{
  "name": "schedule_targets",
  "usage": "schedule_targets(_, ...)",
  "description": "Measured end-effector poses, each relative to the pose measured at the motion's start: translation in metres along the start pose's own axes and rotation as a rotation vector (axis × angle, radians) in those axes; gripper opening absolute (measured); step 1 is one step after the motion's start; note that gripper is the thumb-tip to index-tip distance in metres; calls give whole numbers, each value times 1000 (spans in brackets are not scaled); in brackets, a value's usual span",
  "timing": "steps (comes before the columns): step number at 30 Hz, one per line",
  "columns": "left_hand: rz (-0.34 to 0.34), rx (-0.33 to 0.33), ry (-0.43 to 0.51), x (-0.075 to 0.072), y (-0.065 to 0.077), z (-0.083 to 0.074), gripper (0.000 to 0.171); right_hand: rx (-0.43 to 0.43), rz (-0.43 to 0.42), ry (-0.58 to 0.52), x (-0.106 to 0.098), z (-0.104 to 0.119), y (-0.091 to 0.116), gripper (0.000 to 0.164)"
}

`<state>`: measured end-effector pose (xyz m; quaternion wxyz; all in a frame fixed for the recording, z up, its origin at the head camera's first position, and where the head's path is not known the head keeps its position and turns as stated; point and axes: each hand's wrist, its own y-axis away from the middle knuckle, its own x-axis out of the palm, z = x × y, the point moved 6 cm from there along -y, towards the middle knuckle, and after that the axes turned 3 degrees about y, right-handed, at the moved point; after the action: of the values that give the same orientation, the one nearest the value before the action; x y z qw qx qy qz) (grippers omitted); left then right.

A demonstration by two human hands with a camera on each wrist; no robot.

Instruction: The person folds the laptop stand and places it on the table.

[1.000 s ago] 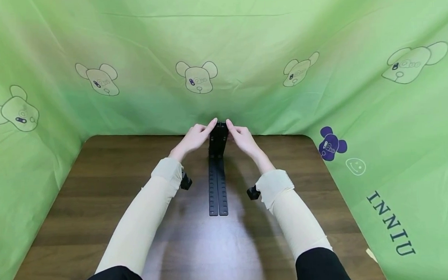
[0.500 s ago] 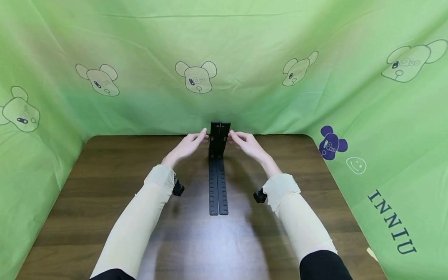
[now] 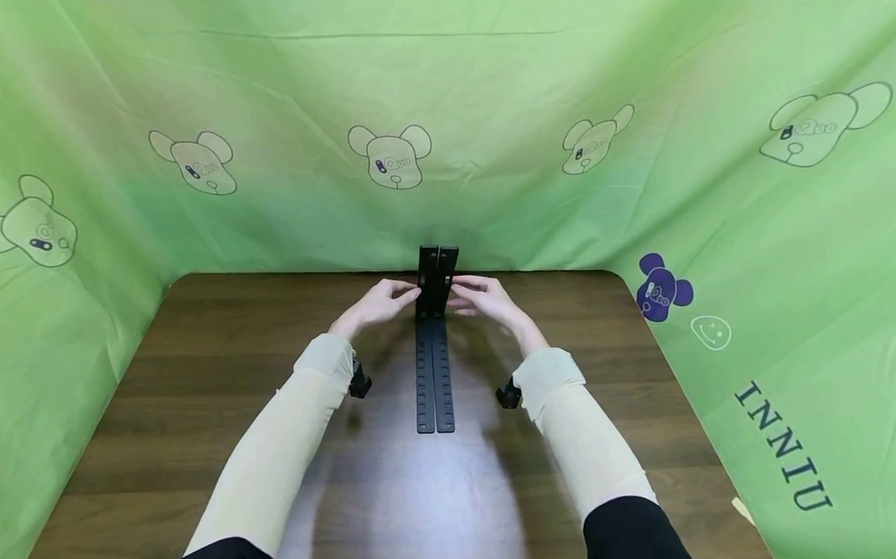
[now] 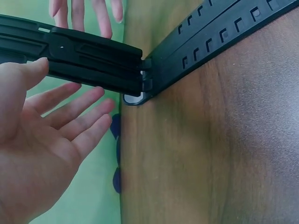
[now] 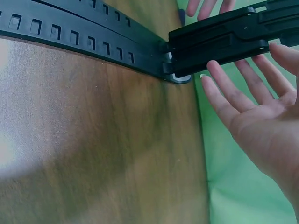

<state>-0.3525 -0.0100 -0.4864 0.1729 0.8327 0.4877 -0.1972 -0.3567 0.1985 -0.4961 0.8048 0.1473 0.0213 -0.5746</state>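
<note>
A black folding stand (image 3: 434, 373) lies along the table with two slotted bars side by side. From its hinge at the far end, a two-part panel (image 3: 436, 272) rises, its halves slightly apart at the top. My left hand (image 3: 381, 301) is at the panel's left side, thumb by its edge and fingers loosely straight in the left wrist view. On the other side is my right hand (image 3: 489, 298). Its fingertips (image 5: 212, 65) reach the panel's edge in the right wrist view, fingers extended. Neither hand curls round the panel.
The brown wooden table (image 3: 198, 407) ends just behind the stand. A green cloth (image 3: 277, 153) printed with bear-like heads hangs behind and at both sides. A small pale piece (image 3: 743, 510) sits at the table's right edge.
Both hands have left the top of the upright panel and moved down along its sides. They spread apart slightly, then came back in. The panel's top halves now show a gap.
</note>
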Motion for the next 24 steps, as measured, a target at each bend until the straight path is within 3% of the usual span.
schedule_targets(10, 12, -19, 74, 3, -3, 7, 53, 14, -43, -45, 3, -5, -3, 47)
schedule_targets(18, -11, -5, 222, 3, -7, 9, 48, 61, -109, -69, 4, -6, -6, 49)
schedule_targets(24, -26, -4, 263, 5, -8, 12, 46, 75, -133, -77, 4, -8, -6, 49)
